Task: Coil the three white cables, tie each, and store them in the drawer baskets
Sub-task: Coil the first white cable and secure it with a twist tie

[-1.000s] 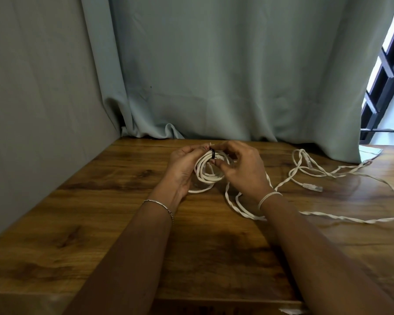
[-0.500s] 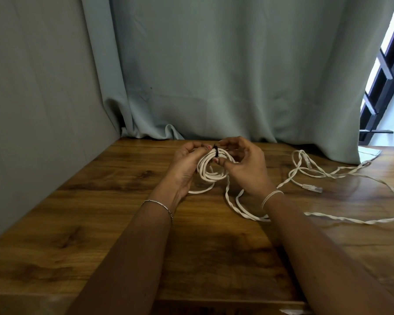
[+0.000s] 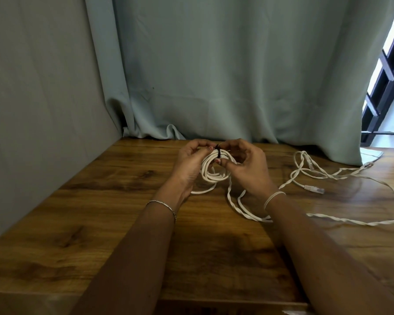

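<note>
Hands meet over a table [image 3: 100,212], a coiled cable [image 3: 214,172] between them.
The left hand [image 3: 189,164] and right hand [image 3: 248,171] hold it near the table's far edge. A loose cable [image 3: 350,222] sprawls to the right, a curtain [image 3: 237,76] hangs behind, and a wall [image 3: 32,110] stands at left.

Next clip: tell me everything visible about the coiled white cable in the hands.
The coiled white cable is a round bundle of several smooth, plastic-looking loops, held on edge over the wooden table. A black tie wraps its top, where the left hand and right hand pinch it. A loose tail trails below.
</note>
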`<state>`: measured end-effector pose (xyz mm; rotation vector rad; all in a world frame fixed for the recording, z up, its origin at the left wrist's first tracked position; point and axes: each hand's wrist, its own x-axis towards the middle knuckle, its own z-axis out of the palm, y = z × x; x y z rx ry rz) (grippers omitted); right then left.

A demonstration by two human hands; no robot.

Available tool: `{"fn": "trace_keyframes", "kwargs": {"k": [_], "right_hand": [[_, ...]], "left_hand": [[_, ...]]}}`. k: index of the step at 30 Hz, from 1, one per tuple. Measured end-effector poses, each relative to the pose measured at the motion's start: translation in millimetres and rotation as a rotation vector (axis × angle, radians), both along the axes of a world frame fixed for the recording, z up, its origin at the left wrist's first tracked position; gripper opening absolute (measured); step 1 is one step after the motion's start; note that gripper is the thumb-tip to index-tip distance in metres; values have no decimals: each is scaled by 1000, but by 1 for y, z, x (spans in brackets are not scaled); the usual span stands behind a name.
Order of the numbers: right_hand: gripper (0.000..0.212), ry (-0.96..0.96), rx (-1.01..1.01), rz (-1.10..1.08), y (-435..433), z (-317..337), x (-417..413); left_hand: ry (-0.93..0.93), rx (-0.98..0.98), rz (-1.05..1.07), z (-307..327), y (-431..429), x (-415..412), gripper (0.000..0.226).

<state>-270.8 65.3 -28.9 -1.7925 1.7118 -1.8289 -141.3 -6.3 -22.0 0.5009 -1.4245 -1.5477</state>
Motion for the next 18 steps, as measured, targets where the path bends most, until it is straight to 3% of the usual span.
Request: {"fn": "trace_keyframes", "kwargs": {"k": [6,18], "right_hand": [[35,9,19,7,0,-1,-2],[35,-49,17,44,0,1,-1]], "left_hand": [[-27,-53,-24,1,3,0,20],[-36,-99,64,1,3,0,10]]}}
